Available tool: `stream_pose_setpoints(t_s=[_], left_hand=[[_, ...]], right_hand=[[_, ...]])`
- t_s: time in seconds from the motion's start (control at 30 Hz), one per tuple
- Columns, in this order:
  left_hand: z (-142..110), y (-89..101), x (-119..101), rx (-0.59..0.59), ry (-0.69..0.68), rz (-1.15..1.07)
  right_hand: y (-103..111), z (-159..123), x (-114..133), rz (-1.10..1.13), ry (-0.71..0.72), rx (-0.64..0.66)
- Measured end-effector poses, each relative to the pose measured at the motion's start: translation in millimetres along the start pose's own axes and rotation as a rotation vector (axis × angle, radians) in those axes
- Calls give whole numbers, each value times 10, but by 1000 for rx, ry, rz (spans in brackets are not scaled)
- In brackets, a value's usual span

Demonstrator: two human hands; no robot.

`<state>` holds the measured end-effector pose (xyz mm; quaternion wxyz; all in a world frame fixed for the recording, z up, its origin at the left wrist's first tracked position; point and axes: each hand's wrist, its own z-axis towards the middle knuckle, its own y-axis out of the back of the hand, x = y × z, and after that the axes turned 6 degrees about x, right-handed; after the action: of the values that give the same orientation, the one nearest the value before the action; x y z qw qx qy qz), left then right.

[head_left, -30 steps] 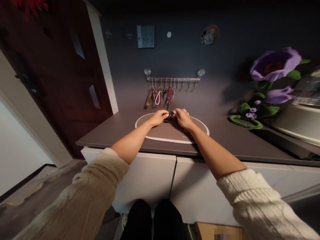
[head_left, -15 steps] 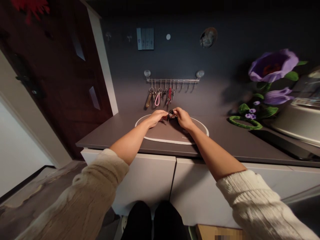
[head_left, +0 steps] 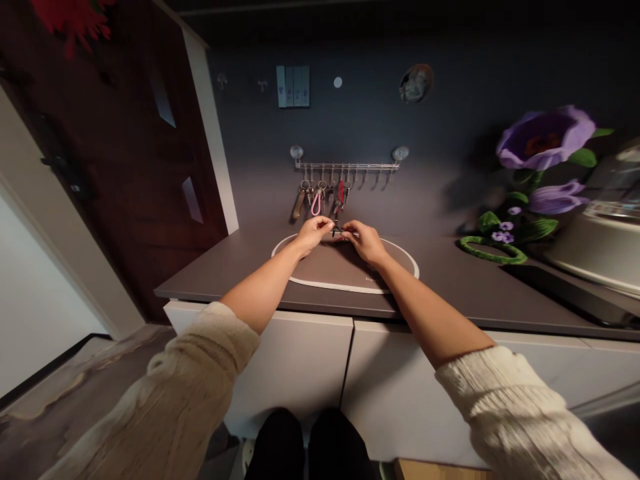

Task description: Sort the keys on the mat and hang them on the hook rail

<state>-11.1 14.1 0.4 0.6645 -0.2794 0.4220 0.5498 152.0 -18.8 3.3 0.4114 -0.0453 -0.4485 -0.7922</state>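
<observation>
Above an oval brown mat (head_left: pixel 330 272) with a pale rim, my two hands face each other, fingertips a short gap apart. Small dark keys (head_left: pixel 337 231) lie between them, partly covered by the fingers. My left hand (head_left: pixel 312 236) is closed in a pinch at their left side. From the right, my right hand (head_left: pixel 367 243) pinches the same bunch. Just behind the hands, a clear hook rack (head_left: pixel 370 167) is stuck to the wall by suction cups. Several key sets hang on its left hooks, including a pink loop (head_left: pixel 316 203) and a red strap (head_left: pixel 341 192).
The mat lies on a dark countertop (head_left: pixel 200 270) above white cabinet doors (head_left: pixel 295 353). At the right stand purple artificial flowers (head_left: pixel 545 137), a green ring (head_left: pixel 493 251) and a pale round-based appliance (head_left: pixel 595 247). A dark red door (head_left: pixel 165 200) is at the left.
The view has tilted slightly upward, so the scene sits a little lower. My fingers have shifted slightly around the keys, and the dark piece between them has turned.
</observation>
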Motion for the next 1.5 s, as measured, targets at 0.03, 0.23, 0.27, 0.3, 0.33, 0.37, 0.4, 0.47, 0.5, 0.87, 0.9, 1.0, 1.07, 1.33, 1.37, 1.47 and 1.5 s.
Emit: stream_pose_setpoints(t_s=[0.03, 0.23, 0.27, 0.3, 0.33, 0.37, 0.4, 0.47, 0.5, 0.87, 0.9, 1.0, 1.07, 1.33, 1.37, 1.47, 1.5], left_hand=[[1, 0, 7, 8, -9, 5], [8, 0, 47, 25, -60, 23], [11, 2, 55, 27, -60, 28], [13, 4, 63, 29, -60, 33], [16, 5, 70, 31, -61, 37], [17, 6, 77, 35, -64, 40], [18, 5, 81, 40, -66, 40], [15, -3, 82, 49, -68, 25], [10, -11, 79, 51, -65, 12], [-77, -88, -13, 88, -29, -24], [-80, -95, -20, 82, -25, -13], [-85, -115, -41, 68, -15, 18], [-87, -124, -55, 49, -29, 48], [-108, -152, -47, 43, -56, 237], [-110, -154, -29, 51, -58, 280], [-110, -151, 28, 49, -75, 435], [-108, -148, 44, 45, -80, 490]], right_hand=[[-4, 0, -2, 11, -3, 7], [-33, 23, -11, 67, -6, -11], [-42, 28, -17, 100, -9, -17], [-54, 33, -23, 143, -13, -23], [-66, 37, -32, 187, -19, -24], [-80, 40, -40, 229, -26, -23], [-92, 43, -48, 266, -32, -21], [-113, 47, -57, 330, -49, -10], [-120, 49, -58, 359, -61, -6], [-100, 26, 35, 527, -142, -24], [-90, 24, 47, 525, -146, -28], [-55, 24, 82, 500, -169, -52], [-37, 27, 93, 480, -181, -67], [17, 153, -72, 453, -171, -213], [43, 194, -94, 473, -188, -232], [154, 351, -121, 578, -248, -271], [199, 414, -120, 616, -267, -285]])
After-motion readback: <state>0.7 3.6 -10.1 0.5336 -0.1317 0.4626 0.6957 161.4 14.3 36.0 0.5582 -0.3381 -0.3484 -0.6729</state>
